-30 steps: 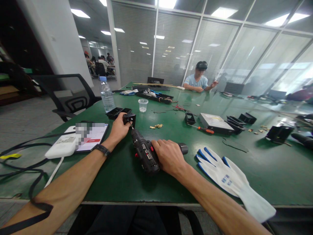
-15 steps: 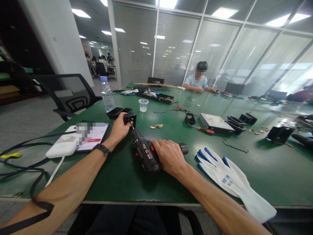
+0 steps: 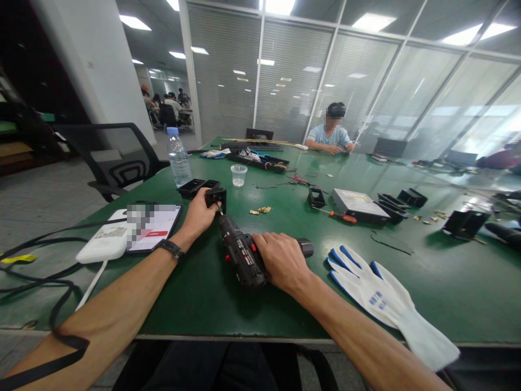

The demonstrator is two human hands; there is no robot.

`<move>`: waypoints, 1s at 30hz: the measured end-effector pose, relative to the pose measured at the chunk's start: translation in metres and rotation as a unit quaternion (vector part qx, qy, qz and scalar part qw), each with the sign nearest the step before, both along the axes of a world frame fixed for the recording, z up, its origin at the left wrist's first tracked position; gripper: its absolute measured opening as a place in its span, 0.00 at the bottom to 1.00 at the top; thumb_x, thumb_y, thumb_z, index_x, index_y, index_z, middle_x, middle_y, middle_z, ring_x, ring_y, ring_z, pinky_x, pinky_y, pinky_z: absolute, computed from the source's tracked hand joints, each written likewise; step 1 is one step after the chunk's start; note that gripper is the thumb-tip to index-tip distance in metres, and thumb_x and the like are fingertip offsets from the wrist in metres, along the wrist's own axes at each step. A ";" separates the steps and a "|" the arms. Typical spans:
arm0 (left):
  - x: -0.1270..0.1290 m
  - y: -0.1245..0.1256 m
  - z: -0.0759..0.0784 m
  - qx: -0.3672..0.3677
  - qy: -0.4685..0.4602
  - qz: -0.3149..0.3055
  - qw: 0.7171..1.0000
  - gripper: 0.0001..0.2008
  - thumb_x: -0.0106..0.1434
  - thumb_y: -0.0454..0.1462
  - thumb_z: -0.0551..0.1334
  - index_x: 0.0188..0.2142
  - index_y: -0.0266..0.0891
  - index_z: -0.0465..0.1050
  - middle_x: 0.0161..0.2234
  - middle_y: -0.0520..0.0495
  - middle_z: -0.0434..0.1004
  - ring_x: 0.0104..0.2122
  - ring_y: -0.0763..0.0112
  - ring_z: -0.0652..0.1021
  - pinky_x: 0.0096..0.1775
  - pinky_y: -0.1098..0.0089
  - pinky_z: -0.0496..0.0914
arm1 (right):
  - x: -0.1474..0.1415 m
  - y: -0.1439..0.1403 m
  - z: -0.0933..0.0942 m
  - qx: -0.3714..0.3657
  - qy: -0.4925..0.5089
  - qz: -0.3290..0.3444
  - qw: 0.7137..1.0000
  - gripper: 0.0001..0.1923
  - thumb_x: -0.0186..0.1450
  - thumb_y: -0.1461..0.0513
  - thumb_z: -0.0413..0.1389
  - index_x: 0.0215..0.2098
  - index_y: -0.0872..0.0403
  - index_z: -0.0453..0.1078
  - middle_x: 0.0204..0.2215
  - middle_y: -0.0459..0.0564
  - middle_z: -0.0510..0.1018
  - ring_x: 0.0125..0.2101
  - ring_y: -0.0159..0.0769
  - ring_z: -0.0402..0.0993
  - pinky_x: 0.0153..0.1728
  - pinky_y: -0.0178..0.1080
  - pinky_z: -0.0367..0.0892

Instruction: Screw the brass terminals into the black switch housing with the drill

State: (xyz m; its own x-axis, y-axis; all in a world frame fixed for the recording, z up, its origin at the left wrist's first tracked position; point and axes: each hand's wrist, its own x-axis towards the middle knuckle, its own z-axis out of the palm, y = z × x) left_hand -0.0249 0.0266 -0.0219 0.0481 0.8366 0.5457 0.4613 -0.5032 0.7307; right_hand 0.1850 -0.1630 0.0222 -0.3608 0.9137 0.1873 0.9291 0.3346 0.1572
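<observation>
My left hand [image 3: 200, 213] is closed around a small black plastic housing [image 3: 220, 199], holding it on the table just left of the middle. My right hand [image 3: 283, 258] grips a black cordless drill [image 3: 242, 252] that lies on its side, its chuck pointing away and to the left. The drill's bit [image 3: 220, 208] meets the near face of the housing; the exact contact spot is too small to make out. More black housings [image 3: 193, 187] sit right behind my left hand. Several small brass pieces [image 3: 261, 210] lie to the right of the housing.
A water bottle [image 3: 179, 157] and a clear plastic cup [image 3: 239, 175] stand beyond my hands. White-and-blue gloves [image 3: 376, 293] lie at right, a white power bank [image 3: 103, 236] with cables at left. An orange-handled screwdriver [image 3: 344, 217] rests beside a metal drive [image 3: 359, 205]. Across the table sits a person [image 3: 330, 136].
Both my hands, the drill and the housing look almost unmoved. Across the table, the person's hands have drawn closer together.
</observation>
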 end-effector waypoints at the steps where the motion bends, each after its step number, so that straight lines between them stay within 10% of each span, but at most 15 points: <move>1: 0.000 0.000 0.000 -0.001 -0.001 0.001 1.000 0.21 0.56 0.38 0.64 0.49 0.40 0.67 0.44 0.44 0.78 0.45 0.59 0.78 0.50 0.59 0.70 | 0.000 0.000 0.000 -0.001 -0.001 -0.001 1.000 0.18 0.61 0.63 0.56 0.50 0.53 0.64 0.40 0.54 0.78 0.40 0.43 0.74 0.38 0.41 0.61; 30: 0.001 -0.005 0.004 -0.009 0.018 0.017 1.000 0.21 0.56 0.39 0.64 0.50 0.41 0.68 0.45 0.43 0.78 0.45 0.57 0.78 0.50 0.58 0.70 | -0.001 -0.001 0.000 -0.002 -0.001 -0.002 1.000 0.17 0.61 0.64 0.56 0.49 0.53 0.64 0.40 0.54 0.78 0.39 0.43 0.75 0.38 0.41 0.62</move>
State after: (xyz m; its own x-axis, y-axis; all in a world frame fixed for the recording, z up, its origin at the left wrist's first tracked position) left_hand -0.0240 0.0213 -0.0178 0.0382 0.8482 0.5284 0.5037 -0.4730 0.7229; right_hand 0.1843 -0.1636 0.0220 -0.3572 0.9159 0.1831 0.9302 0.3313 0.1578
